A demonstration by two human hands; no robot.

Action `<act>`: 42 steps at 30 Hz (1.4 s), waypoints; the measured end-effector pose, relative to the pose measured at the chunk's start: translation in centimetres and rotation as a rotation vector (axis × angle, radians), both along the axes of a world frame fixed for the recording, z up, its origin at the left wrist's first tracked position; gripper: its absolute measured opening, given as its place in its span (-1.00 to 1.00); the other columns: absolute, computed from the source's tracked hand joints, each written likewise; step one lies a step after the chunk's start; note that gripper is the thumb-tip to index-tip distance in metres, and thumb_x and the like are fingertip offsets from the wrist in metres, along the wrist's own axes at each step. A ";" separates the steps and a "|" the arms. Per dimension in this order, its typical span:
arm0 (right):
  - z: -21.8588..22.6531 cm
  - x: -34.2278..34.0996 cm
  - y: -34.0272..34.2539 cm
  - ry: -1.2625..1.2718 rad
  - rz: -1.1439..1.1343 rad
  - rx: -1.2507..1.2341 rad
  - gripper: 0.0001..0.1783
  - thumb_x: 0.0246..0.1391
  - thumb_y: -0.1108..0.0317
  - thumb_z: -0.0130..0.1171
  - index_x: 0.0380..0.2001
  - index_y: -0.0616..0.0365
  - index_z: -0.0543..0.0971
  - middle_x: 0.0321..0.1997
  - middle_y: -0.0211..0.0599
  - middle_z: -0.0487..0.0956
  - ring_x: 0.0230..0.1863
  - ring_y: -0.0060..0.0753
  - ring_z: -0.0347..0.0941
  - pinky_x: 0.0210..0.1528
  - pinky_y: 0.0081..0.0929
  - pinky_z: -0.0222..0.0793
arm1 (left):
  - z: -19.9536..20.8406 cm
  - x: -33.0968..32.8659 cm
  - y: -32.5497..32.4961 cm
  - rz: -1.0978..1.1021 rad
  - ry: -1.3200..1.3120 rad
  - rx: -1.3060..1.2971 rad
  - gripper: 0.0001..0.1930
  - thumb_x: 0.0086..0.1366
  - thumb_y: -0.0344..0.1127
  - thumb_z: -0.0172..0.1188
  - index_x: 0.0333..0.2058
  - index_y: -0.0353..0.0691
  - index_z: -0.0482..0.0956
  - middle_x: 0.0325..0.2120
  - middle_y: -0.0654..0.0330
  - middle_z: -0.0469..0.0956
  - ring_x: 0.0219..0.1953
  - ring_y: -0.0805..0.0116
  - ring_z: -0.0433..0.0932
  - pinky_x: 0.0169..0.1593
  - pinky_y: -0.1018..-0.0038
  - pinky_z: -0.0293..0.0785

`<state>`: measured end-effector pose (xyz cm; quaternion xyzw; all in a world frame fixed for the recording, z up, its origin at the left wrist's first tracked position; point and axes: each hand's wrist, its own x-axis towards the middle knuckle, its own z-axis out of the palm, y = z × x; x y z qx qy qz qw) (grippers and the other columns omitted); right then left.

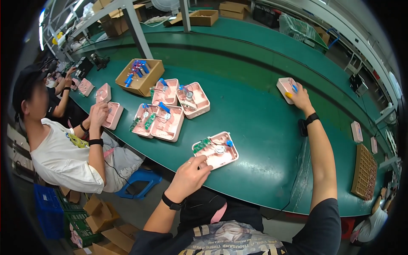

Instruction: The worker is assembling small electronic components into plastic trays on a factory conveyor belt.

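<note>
In front of me lies a pink plastic housing with a green circuit board, a round white part and a blue piece inside. My left hand grips its near left edge, fingers curled. Farther off to the right, my right arm is stretched out and my right hand has its fingers closed on another pink housing. Yellow and blue show at those fingertips; what the blue is I cannot make out. Left of centre, several more pink housings hold boards, wires and blue cylinders.
A cardboard box of blue cylinders stands behind the housings. At left, a co-worker handles a pink housing. A divided brown tray and smaller pink parts lie at right. A metal post rises at the back.
</note>
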<state>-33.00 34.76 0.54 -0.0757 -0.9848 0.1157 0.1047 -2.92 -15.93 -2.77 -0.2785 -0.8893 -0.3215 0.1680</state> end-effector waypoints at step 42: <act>-1.6 5.7 -25.0 -0.232 1.126 -0.312 -0.69 0.31 0.34 0.30 0.07 0.12 0.73 0.07 -0.07 0.72 0.10 0.01 0.66 0.19 -0.17 0.59 | -2.3 -1.2 -12.9 0.306 -0.092 -0.118 -0.83 0.24 -0.37 0.49 -0.18 -0.16 0.78 -0.32 0.10 0.63 -0.25 0.06 0.67 -0.14 0.22 0.60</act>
